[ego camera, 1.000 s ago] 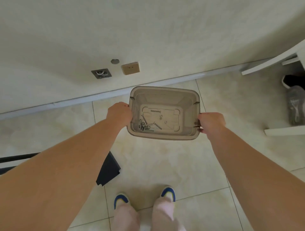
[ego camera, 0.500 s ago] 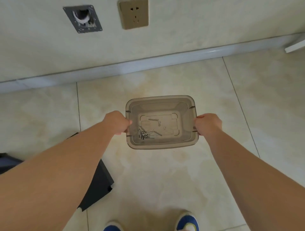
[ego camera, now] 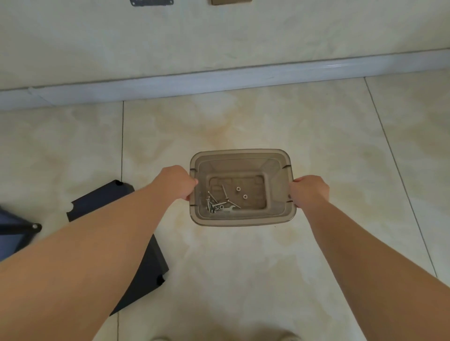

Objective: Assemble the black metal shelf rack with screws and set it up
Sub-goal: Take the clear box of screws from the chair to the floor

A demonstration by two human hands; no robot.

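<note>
A translucent grey-brown plastic bin [ego camera: 243,220] is low over the tiled floor, held by both sides. My left hand [ego camera: 177,181] grips its left rim and my right hand [ego camera: 309,192] grips its right rim. Inside lie several silver screws [ego camera: 215,204], two small nuts [ego camera: 241,192] and a small flat wrench [ego camera: 230,208]. A black metal shelf panel [ego camera: 102,199] lies flat on the floor to the left, partly hidden under my left forearm. A black frame corner with a bolt [ego camera: 35,226] shows at the far left edge.
The wall and its pale baseboard [ego camera: 219,80] run across the top. A metal wall plate [ego camera: 151,2] and a socket [ego camera: 230,2] are cut off at the top edge. Beige floor tiles [ego camera: 243,280] spread around the bin.
The bin has gone down toward the floor with both hands still on its rims. The view has tilted down and closer, so the wall fittings slid to the top edge.
</note>
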